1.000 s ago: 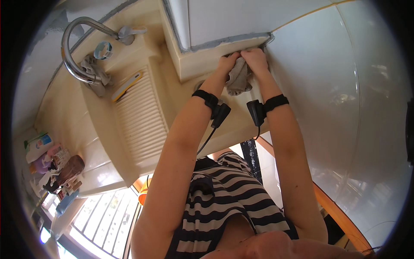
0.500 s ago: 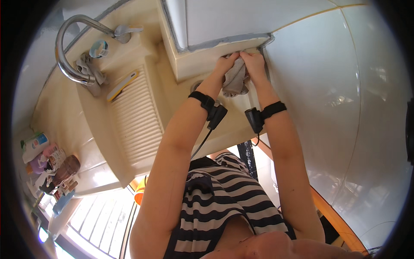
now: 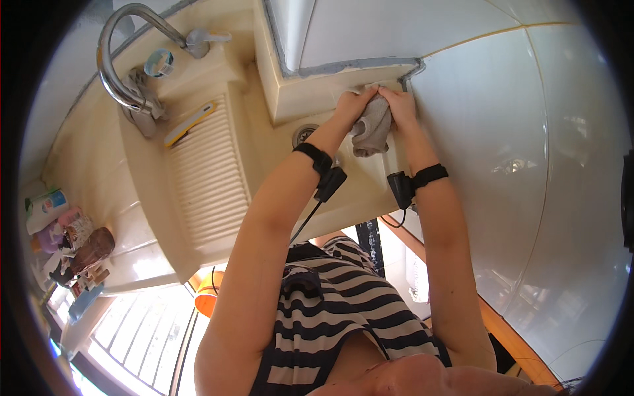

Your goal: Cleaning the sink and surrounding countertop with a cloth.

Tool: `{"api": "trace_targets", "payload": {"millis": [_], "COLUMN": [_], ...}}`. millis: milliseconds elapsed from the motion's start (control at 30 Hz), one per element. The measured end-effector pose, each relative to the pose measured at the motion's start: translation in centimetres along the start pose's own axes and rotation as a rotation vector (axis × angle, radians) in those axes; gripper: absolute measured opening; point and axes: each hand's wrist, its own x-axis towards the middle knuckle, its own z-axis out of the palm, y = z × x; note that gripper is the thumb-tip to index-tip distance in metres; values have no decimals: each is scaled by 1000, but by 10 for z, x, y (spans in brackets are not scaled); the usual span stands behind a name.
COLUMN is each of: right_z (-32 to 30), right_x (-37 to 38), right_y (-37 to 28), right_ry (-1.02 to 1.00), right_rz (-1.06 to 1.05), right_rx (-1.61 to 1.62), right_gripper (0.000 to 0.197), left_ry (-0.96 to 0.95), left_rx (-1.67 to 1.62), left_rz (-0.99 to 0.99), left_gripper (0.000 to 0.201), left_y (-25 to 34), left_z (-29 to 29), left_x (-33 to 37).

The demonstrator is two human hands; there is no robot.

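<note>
A grey-brown cloth (image 3: 374,132) hangs bunched between my two hands over the far right corner of the cream sink (image 3: 277,168). My left hand (image 3: 354,105) is closed on its upper left side, and my right hand (image 3: 400,107) grips its upper right side. The thumbs and fingertips meet at the top of the cloth. Its lower end dangles loose, to the right of the drain (image 3: 306,135). Each wrist wears a black strap with a small cabled device. Some fingers are hidden behind the cloth.
At left, a ribbed washboard (image 3: 208,175) is moulded into the sink, with a yellow-and-white brush-like tool (image 3: 191,123) lying on it. A curved chrome tap (image 3: 105,66) rises beside another grey cloth (image 3: 140,99). Several bottles (image 3: 66,228) stand far left. White tiles (image 3: 489,132) border the right.
The whole view has shifted slightly. My hands have moved a little right and nearer with the cloth, both still gripping it. More of the drain shows beside my left forearm.
</note>
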Motion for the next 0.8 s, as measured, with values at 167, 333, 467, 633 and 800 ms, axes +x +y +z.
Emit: {"api": "trace_targets", "payload": {"millis": [167,333,467,633,800], "right_z": [6,3,13,12,18], "right_x": [5,13,-2,-3,9], "right_y": [-12,-10,-13,-7,-7], "right_ry": [54,-44,-127,96,204], "right_rz": [-140,-196,-93,-35,-4], "right_rx": [-108,-254,-154,-179,-243], "right_gripper": [36,37,37,33,28], "left_ry": [95,46,67,-33,-106], "left_rx": [69,-40,-155,-234,-114], "left_rz": [248,99,-4,28,-52], "left_gripper": [64,52,69,60,43], "left_y": [-7,-7,1,11,10], "left_z": [3,1,-8,-7,-6], "left_x": [33,31,-4,-14,17]}}
